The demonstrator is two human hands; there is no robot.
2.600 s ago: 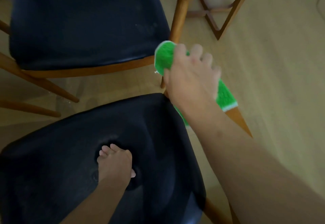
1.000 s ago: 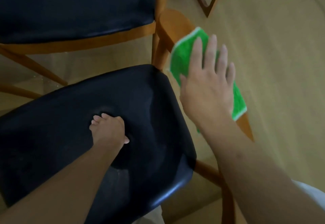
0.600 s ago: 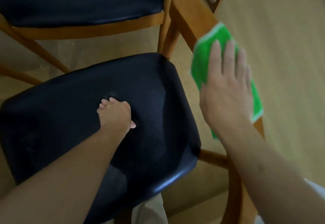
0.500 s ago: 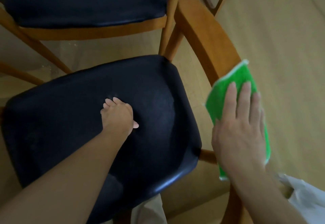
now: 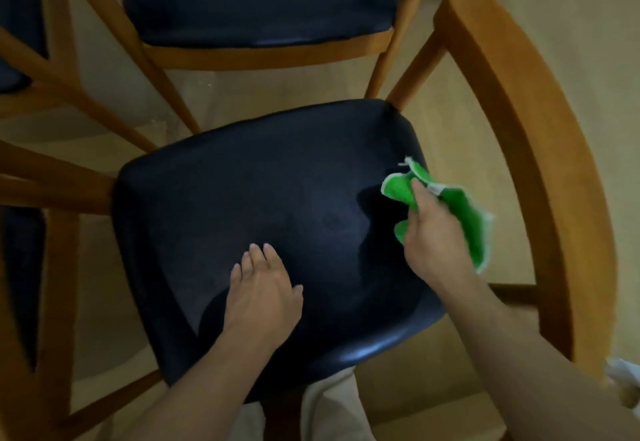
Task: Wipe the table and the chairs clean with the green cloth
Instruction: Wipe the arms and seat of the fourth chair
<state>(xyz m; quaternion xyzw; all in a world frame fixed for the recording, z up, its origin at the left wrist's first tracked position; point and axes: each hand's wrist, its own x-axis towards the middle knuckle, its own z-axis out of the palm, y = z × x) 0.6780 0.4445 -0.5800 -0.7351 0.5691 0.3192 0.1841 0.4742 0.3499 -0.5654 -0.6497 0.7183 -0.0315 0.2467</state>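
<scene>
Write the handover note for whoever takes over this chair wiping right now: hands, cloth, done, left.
Left hand: open, fingers straight, resting flat on the near chair's black seat.
Right hand: grips the bunched green cloth over the seat's right edge, beside the curved wooden backrest.
Done: cannot be judged from this view.
Left: wipe this seat, then the far chair and the table, which is out of view.

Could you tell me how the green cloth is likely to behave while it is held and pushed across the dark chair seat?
The green cloth with white edging is probably floppy: it bunches and folds where the right hand grips it. It seems light, since loose corners stick out unsupported. Its fuzzy pile would likely drag rather than slip on the glossy dark padded chair seat.
</scene>
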